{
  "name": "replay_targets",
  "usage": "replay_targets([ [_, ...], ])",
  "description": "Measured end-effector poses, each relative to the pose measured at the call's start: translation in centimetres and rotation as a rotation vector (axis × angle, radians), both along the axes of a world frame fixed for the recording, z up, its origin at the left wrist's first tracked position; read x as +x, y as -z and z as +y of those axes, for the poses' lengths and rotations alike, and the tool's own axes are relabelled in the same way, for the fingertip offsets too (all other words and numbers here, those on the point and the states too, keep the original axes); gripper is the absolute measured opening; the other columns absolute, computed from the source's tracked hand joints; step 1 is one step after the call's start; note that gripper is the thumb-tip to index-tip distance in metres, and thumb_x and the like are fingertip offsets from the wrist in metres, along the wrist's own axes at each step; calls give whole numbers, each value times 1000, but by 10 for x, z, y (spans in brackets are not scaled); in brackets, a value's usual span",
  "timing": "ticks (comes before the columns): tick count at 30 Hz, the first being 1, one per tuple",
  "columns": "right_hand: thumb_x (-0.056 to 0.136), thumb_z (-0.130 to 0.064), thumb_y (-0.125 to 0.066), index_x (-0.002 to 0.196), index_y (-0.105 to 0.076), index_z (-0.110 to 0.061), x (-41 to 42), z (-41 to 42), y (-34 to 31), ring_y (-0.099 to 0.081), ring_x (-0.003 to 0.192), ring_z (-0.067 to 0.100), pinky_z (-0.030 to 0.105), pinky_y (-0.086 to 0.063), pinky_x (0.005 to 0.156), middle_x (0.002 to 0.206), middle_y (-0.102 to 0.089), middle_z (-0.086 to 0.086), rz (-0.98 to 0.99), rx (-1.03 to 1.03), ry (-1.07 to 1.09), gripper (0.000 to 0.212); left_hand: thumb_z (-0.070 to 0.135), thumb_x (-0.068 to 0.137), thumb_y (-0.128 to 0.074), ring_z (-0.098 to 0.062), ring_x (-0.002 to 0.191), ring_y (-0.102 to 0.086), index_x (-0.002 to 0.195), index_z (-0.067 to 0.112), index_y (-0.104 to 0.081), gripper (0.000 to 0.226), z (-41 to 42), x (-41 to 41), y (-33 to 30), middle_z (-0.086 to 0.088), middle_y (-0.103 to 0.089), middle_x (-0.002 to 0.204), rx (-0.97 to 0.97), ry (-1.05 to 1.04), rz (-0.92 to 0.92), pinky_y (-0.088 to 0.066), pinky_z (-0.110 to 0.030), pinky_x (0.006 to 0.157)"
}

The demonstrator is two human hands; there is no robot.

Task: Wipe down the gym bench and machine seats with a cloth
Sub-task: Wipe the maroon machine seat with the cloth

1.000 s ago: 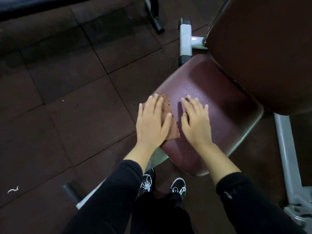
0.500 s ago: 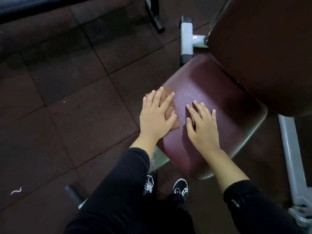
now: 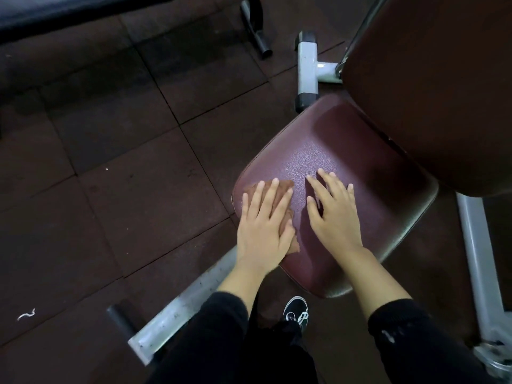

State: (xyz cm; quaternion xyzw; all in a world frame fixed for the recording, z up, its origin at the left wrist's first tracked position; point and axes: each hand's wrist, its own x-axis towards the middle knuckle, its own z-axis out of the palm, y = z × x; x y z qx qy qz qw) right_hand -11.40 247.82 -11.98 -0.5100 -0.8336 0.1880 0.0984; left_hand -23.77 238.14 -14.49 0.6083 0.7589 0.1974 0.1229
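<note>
- The left hand [image 3: 264, 228] lies flat with fingers spread on a brown cloth [image 3: 279, 202], pressing it onto the maroon seat pad [image 3: 332, 162] at the pad's 9 o'clock edge.
- Compared with a second ago, the cloth sits more bunched under the palm, with less of it showing past the fingertips; it has been worked along that left edge of the pad and is now back near where it began.
- The right hand [image 3: 331, 213] rests open and flat on bare vinyl just beside the cloth, at its 3 o'clock, holding nothing; it appears to brace the body, and it has shifted only slightly across the last second.
- The view has drawn nearer to the seat pad, so the person seems to be leaning in over it.
- The backrest [image 3: 426, 87] rises at the pad's 2 o'clock, and the grey frame bar [image 3: 307, 70] stands at 12 o'clock; neither is touched by the cloth.
- A black shoe [image 3: 297, 313] shows on the floor [image 3: 110, 162] at 6 o'clock below the pad.
- Judged from where the cloth lies, only the left strip of the pad is being covered; the centre, the right side and the backrest probably remain to be wiped.
- The next stroke likely needs the right hand lifted clear so the cloth can sweep toward 3 o'clock.
</note>
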Motion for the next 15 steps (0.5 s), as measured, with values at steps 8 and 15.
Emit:
replay_targets([
  [8, 87, -23, -48, 131, -52, -21, 2, 2, -1, -35, 137, 25, 55, -21, 110, 144, -44, 2, -17, 3, -22, 44, 41, 90, -39, -28, 131, -38, 146, 26, -41, 58, 71, -47, -9, -4, -40, 148, -101, -217, -142, -34, -46, 106],
  [15, 90, -18, -53, 132, -52, -19, 2, 1, -2, -34, 137, 25, 54, -18, 111, 144, -43, 3, -6, 3, -22, 42, 43, 89, -27, -20, 132, -38, 148, 28, -29, 62, 4, -33, -7, 5, -36, 150, -211, -627, -346, -39, -41, 102],
])
